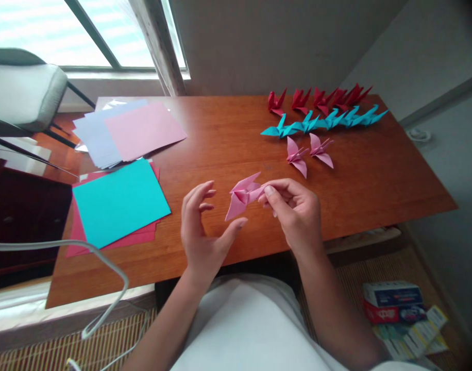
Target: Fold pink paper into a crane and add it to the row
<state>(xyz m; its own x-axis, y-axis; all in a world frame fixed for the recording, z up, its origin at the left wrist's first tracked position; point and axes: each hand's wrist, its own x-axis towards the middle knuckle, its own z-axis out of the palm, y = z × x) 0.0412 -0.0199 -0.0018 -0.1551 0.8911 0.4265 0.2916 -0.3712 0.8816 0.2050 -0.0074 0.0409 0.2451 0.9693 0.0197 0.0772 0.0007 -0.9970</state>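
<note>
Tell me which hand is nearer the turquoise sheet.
Left. The left hand is just right of the turquoise sheet; the right hand is farther right, pinching a pink crane.

Wooden table | red crane row | blue crane row | 2 pink cranes | pastel sheets | turquoise-topped red sheets

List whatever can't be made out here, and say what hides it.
Head view: the pinched tip of the pink crane, hidden in the grip of the right hand.
Head view: the middle of the red sheets, covered by the turquoise sheet.
Head view: the left part of the chair, cut off by the picture's left edge.
Head view: the lettering on the boxes, too blurred and small to read.
</note>
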